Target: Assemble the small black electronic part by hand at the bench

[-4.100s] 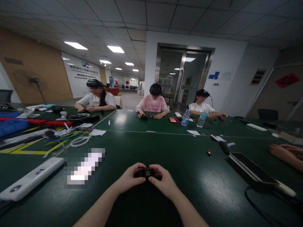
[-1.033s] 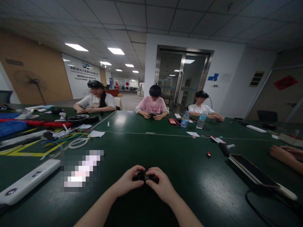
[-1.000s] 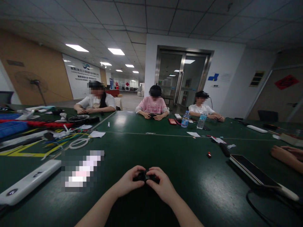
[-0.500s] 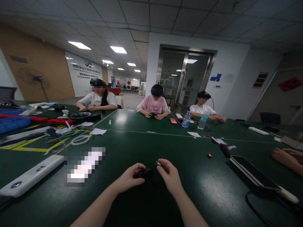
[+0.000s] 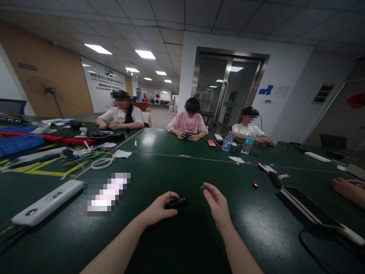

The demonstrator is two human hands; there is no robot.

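Above the near part of the dark green table [image 5: 159,171], my left hand [image 5: 161,207] is closed round one end of a small black object [image 5: 178,203]. Its other end points right, and its exact kind is too dark to make out. To the right and apart from it, my right hand [image 5: 217,199] pinches a tiny dark and light piece [image 5: 203,187] between thumb and fingertips. The piece is too small to name. A small red and dark item [image 5: 254,185] lies on the table to the right of my right hand.
At left lie a long white device [image 5: 48,203] and a blurred-out bright rectangle [image 5: 110,192]. On the right are a phone-like slab [image 5: 309,207] and a black cable [image 5: 302,238]. Two water bottles [image 5: 248,144] stand farther back. Several people sit around; a person's hand [image 5: 346,186] rests at the right edge.
My right hand has moved right and slightly up with the tiny piece, widening the distance to the black object. My left hand keeps its hold. The whole view has shifted slightly.
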